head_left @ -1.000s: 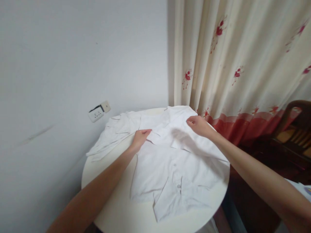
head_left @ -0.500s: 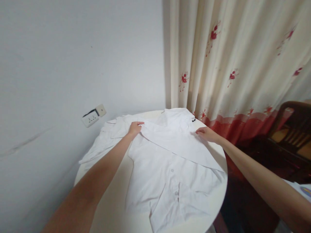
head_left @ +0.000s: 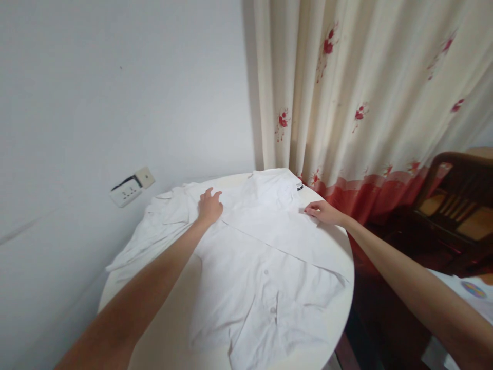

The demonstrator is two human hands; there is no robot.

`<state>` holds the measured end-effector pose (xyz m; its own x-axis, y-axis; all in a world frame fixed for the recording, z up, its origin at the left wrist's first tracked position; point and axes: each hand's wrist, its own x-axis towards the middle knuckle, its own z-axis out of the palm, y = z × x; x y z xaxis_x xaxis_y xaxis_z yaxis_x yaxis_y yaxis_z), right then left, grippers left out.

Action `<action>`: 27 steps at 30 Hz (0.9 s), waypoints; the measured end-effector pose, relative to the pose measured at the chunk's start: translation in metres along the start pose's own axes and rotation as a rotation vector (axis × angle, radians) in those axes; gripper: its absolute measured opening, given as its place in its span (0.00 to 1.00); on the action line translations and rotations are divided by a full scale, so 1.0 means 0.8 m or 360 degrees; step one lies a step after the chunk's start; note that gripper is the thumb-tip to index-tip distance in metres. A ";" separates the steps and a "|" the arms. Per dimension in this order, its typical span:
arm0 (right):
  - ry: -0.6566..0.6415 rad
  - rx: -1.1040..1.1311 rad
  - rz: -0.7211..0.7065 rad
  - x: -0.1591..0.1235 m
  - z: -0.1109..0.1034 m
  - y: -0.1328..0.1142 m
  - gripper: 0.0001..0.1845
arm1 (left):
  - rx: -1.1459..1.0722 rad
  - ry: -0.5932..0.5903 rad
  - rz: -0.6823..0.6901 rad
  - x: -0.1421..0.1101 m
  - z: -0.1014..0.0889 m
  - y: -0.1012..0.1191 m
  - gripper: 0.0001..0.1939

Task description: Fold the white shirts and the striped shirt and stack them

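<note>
A white button-up shirt point(head_left: 265, 257) lies spread on a round white table point(head_left: 173, 329), with one part folded across its upper half. My left hand point(head_left: 210, 205) rests flat on the shirt near the shoulder on the left, fingers stretched out and holding nothing. My right hand point(head_left: 321, 211) lies on the right edge of the folded part, fingers curled down onto the cloth. One sleeve point(head_left: 154, 226) trails off to the left over the table's rim.
A grey wall with a socket plate point(head_left: 127, 191) stands behind the table on the left. A cream curtain with red flowers point(head_left: 365, 103) hangs behind on the right. A dark wooden chair point(head_left: 454, 205) stands to the right of the table.
Both hands have carried the folded part of the shirt outward and laid it flat. My left hand has let go and opened on the cloth. The view has shifted right.
</note>
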<state>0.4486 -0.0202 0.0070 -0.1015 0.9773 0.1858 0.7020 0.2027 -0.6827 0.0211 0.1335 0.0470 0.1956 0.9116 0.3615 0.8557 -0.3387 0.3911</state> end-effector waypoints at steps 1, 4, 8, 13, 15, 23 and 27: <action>0.0026 0.0034 0.0022 -0.003 -0.002 0.001 0.25 | 0.0042 0.0034 0.0113 -0.014 0.000 0.021 0.26; 0.0081 0.0066 0.0073 -0.013 -0.004 0.002 0.26 | -0.0003 -0.0137 0.0728 -0.075 -0.002 0.101 0.19; 0.0115 -0.0010 0.0080 -0.027 -0.004 0.003 0.27 | -0.0106 -0.0484 0.1470 -0.180 -0.004 0.211 0.15; 0.0197 -0.0116 0.0043 -0.040 -0.001 -0.004 0.25 | -0.0007 -0.0440 0.1850 -0.254 0.020 0.289 0.13; 0.0173 -0.0109 0.0034 -0.044 0.000 -0.009 0.22 | 0.0064 -0.0365 0.1891 -0.256 0.039 0.303 0.11; 0.0064 -0.0269 -0.0031 -0.043 -0.001 -0.011 0.16 | 0.0069 -0.0197 0.2106 -0.226 0.068 0.297 0.06; 0.0040 -0.0390 0.0016 -0.036 -0.003 -0.006 0.16 | 0.0048 -0.0236 0.2188 -0.231 0.066 0.278 0.09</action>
<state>0.4501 -0.0498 0.0063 -0.0783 0.9768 0.1993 0.8531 0.1691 -0.4936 0.2008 -0.0977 0.0227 0.9295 -0.1308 0.3448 -0.0547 -0.9735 -0.2219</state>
